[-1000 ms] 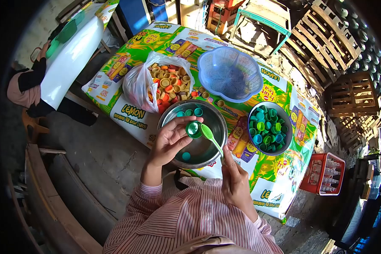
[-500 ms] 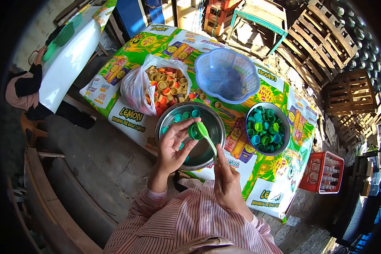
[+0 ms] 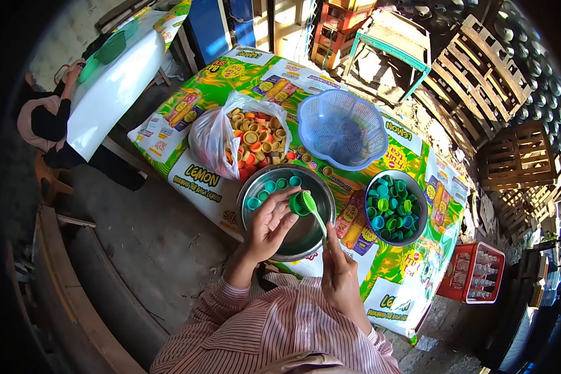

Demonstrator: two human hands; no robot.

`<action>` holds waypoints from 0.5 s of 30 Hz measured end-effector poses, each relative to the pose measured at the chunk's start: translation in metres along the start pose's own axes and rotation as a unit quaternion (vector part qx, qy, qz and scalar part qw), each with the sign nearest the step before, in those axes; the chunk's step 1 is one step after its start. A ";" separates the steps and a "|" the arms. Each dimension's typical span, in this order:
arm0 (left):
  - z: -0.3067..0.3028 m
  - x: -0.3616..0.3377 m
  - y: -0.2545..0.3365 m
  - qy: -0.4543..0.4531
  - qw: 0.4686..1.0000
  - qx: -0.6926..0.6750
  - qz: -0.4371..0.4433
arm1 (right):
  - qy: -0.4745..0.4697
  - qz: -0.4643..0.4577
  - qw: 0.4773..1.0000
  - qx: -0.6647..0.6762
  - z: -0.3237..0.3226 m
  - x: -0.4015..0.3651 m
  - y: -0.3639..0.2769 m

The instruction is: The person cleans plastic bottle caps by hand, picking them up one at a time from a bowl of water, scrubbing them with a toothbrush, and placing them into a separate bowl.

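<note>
My left hand [image 3: 269,221] pinches a dark green bottle cap [image 3: 298,204] over a metal basin [image 3: 287,248]. In my right hand [image 3: 341,265] is a light green toothbrush [image 3: 316,216], its head against the cap's open side. Several turquoise caps [image 3: 282,183] lie inside the basin, along its far and left parts. To the right stands a bowl [image 3: 425,215] heaped with green and blue caps [image 3: 393,204]. Beyond the basin, an open plastic bag [image 3: 209,140] bulges with orange and tan caps [image 3: 254,138].
A blue plastic strainer basket [image 3: 343,128] sits at the table's far side. The table wears a bright printed cover [image 3: 196,177]. A red crate [image 3: 474,272] stands on the floor at right, near wooden pallets [image 3: 483,75]. At left, another person [image 3: 50,121] works at a second table [image 3: 115,87].
The whole view has shifted, so the table sits slightly lower and further right. Both hands keep hold of the cap and toothbrush. The person at left has raised an arm.
</note>
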State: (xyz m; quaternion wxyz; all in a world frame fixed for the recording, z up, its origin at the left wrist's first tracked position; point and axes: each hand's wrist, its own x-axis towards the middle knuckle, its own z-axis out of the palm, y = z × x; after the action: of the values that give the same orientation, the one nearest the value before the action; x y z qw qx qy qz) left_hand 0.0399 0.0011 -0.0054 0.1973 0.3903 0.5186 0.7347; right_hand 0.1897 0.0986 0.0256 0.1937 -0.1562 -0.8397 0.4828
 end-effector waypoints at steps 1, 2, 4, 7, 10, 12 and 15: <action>-0.001 0.001 0.001 -0.003 1.000 0.011 0.003 | -0.006 -0.011 1.000 0.001 0.000 0.000 0.001; -0.003 0.000 -0.003 -0.004 0.999 -0.023 -0.027 | -0.022 -0.018 1.000 -0.002 0.000 -0.001 0.001; -0.003 -0.005 -0.005 0.013 0.999 0.019 -0.043 | -0.043 -0.027 0.999 -0.020 -0.005 0.002 0.004; 0.004 -0.010 -0.007 0.039 0.997 0.051 -0.041 | -0.051 -0.007 0.998 -0.029 -0.008 0.002 0.013; 0.004 -0.018 -0.020 0.039 0.997 -0.001 -0.070 | -0.099 -0.026 0.994 -0.031 -0.006 -0.003 0.013; 0.007 -0.028 -0.028 0.086 0.992 0.002 -0.093 | -0.084 -0.031 0.996 -0.022 -0.005 -0.004 0.024; 0.006 -0.035 -0.035 0.062 0.986 -0.030 -0.155 | -0.074 -0.038 0.996 -0.018 -0.005 -0.008 0.027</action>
State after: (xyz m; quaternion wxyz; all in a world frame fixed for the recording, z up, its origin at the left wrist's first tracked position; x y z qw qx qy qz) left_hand 0.0624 -0.0064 -0.0491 0.2880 0.2531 0.5616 0.7332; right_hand 0.2009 0.1116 0.0034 0.1463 -0.0915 -0.8657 0.4698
